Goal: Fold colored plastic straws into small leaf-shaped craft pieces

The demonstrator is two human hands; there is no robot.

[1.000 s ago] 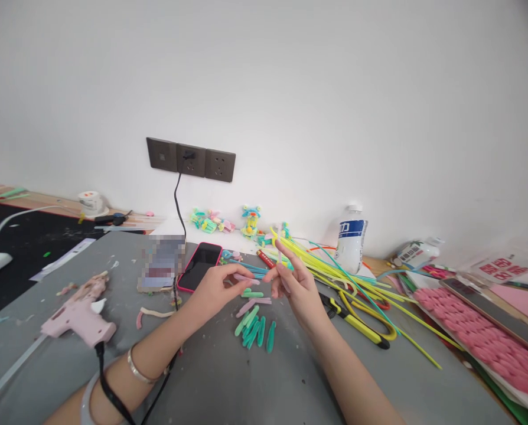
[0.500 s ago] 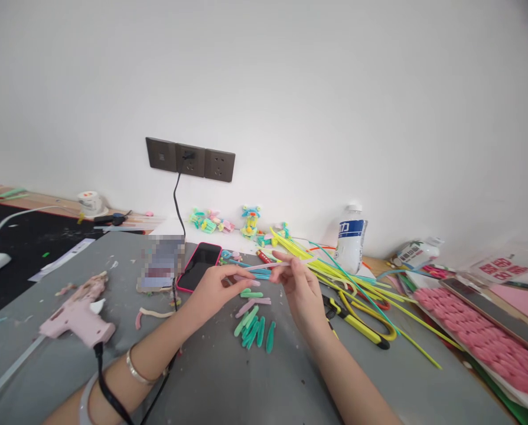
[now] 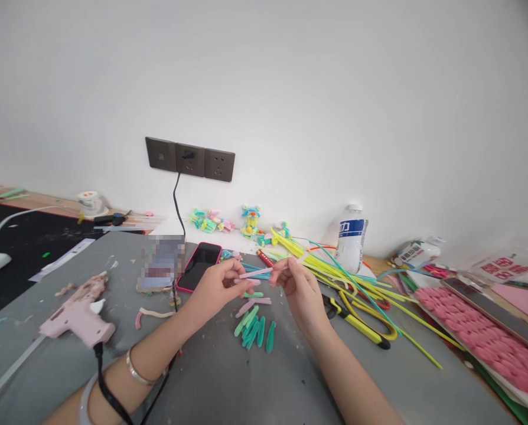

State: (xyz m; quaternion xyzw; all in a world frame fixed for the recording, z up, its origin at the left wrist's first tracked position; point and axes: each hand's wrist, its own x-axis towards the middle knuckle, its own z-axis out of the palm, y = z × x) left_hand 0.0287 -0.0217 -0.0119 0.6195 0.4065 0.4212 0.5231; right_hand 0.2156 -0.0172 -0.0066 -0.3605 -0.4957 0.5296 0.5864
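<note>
Between my two hands runs a pale pink pipe cleaner [image 3: 256,273], held above the grey table mat. Its left end sits in the pinched fingers of my left hand [image 3: 220,286]. My right hand [image 3: 297,289] grips it with thumb and fingers, and a short end sticks out past them. Just below the hands lie folded pieces: lilac ones [image 3: 253,305], light green ones [image 3: 246,319] and several teal ones [image 3: 260,332]. Behind the fingers are blue pipe cleaners [image 3: 259,269], partly hidden.
A pink glue gun [image 3: 80,319] lies at left, its black cord crossing under my left arm. Two phones, one pink-edged [image 3: 199,265], lie behind my left hand. At right are yellow-handled pliers [image 3: 361,324], yellow pipe cleaners [image 3: 326,262] and a white bottle [image 3: 350,239]. Small figures [image 3: 250,221] line the wall.
The pipe cleaner has shifted slightly, with its left end now at my left fingertips. My left fingers have curled in more, and my right index finger has bent down onto it.
</note>
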